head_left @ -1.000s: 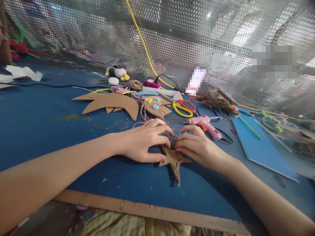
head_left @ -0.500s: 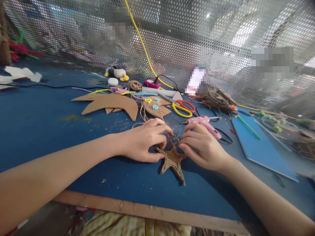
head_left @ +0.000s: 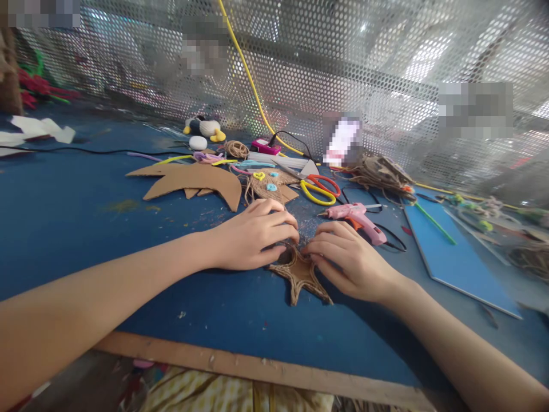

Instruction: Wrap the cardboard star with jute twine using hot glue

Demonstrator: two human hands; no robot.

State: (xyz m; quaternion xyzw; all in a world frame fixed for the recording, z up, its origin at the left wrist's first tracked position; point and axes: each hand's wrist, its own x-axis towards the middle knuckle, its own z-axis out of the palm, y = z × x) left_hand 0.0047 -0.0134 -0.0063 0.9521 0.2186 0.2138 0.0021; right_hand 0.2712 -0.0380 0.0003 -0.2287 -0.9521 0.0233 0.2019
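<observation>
A cardboard star [head_left: 302, 272] edged with brown twine lies on the blue tabletop between my hands. My left hand [head_left: 263, 237] is at its upper left, thumb and fingers drawn together at the edge. From the right, my right hand [head_left: 347, 257] pinches near the upper point with bent fingers. My fingertips hide part of the star's top. Just beyond my right hand rests a pink glue gun [head_left: 354, 216], its nozzle facing left.
Scissors [head_left: 319, 191] with red and yellow handles lie behind the glue gun. A curved cardboard cutout [head_left: 193, 180] and a twine-covered piece [head_left: 268, 184] are behind my left hand. On the right is a blue board [head_left: 458, 257]. A wooden strip [head_left: 240, 366] borders the near edge.
The star has turned on the table, and its lower points now face differently. My left fingers have drawn closer together, and my right fingers have moved slightly left onto its upper part.
</observation>
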